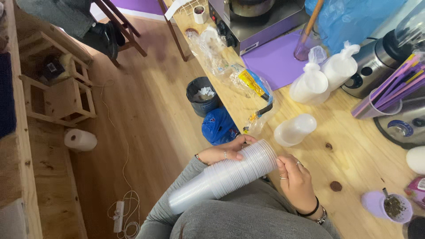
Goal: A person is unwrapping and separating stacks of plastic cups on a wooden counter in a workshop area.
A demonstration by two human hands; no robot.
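A long stack of clear plastic cups (230, 175) lies sideways across my lap, its open end toward the wooden counter (354, 150). My left hand (223, 152) grips the stack from the far side near its top, a ring on one finger. My right hand (295, 180) pinches the rim of the outermost cup at the stack's end; it wears rings and a dark wristband. A second, short stack of frosted cups (294, 129) lies on its side on the counter just beyond my hands.
Two tied white bags (325, 75), a crumpled clear bag with a yellow packet (250, 86), a purple mat (276, 59), a metal machine (256, 20), a blender base (376, 62), straws in a cup (389, 90) and a purple cup with a spoon (387, 207) crowd the counter. A black bin (202, 95), blue bag (219, 126), paper roll (80, 140) and power strip (118, 216) sit on the floor.
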